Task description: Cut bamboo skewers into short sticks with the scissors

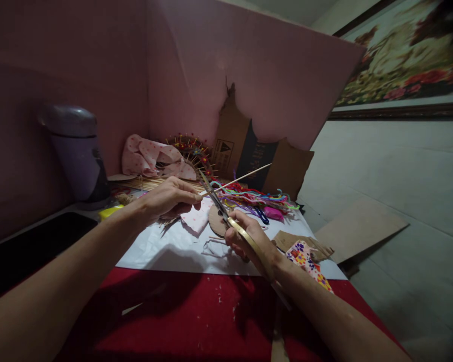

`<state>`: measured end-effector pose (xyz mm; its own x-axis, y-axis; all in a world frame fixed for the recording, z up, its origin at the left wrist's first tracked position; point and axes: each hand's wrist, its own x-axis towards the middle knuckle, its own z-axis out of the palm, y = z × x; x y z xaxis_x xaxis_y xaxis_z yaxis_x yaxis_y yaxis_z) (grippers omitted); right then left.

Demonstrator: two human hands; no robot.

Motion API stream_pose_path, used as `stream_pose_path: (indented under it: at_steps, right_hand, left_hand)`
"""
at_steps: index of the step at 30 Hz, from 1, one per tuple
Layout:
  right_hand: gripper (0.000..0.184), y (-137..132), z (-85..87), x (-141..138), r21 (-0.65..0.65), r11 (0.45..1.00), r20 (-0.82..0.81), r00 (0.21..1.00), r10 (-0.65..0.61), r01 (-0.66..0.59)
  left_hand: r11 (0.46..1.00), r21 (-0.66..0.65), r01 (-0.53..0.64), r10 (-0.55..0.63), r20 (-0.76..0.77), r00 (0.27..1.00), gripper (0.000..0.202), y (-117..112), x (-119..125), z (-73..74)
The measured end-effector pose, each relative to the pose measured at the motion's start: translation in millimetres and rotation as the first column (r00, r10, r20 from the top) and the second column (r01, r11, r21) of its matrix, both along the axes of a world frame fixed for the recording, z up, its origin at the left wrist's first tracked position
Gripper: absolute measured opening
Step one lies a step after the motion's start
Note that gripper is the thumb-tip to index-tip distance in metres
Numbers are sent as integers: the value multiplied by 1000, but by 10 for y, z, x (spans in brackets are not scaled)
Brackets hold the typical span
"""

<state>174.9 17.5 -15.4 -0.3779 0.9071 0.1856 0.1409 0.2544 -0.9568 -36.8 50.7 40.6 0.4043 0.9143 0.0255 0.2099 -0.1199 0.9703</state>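
Note:
My left hand pinches one end of a thin wooden stick, which slants up to the right over the table. A pair of scissors is in my right hand, its blades pointing up and left. The blades cross the stick close to my left fingertips; whether they are cutting into it I cannot tell. Under the scissors a round cardboard disc with a hole lies on a white sheet. Pale dotted fabric lies beside the disc.
Colourful pipe cleaners and a bundle of sticks lie at the back. Torn cardboard leans on the pink wall. A purple tumbler stands left, near a dark flat object. Flowered fabric lies right; red cloth covers the front.

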Motion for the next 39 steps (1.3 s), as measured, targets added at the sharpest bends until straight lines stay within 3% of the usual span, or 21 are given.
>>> stream_pose_path:
  at_steps: [12,15,18,21,24,27,31,33,36,39]
  right_hand:
    - [49,10,11,0,-18,998,63,997,-53,55]
    - [49,3,27,4,7,997,69,995,-71,71]
    - [50,-3,46,2,26,993,92,989,-113,111]
    - [53,-13,63,-5,24,989,80,986,-146,145]
    - [53,-17,64,-7,31,988,76,986,-150,148]
    - [54,-10,43,-3,40,992,75,990,-121,118]
    - [54,1,7,-6,61,995,58,995,-79,75]
    - [54,-1,-4,-7,69,996,61,996,-69,65]
    - [53,-4,-14,1,95,994,80,995,-60,52]
    - [50,4,-24,15,123,991,96,994,-55,43]
  left_hand:
    - [999,23,-31,31,26,999,20,-28,46,18]
    - [985,145,-97,101,-19,995,23,-20,87,-21]
    - [886,429,-174,226,-73,971,26,-21,137,-86]
    - [719,660,-217,383,-116,916,23,-37,188,-144]
    - [564,802,-198,520,-159,839,21,-59,224,-176]
    - [518,839,-166,580,-202,789,25,-79,229,-172]
    - [578,800,-159,527,-217,822,29,-82,190,-120]
    - [672,716,-188,444,-186,877,30,-74,165,-84]
    - [848,491,-199,287,-111,951,27,-65,136,-25]
    - [947,276,-165,184,-44,982,25,-62,121,22]
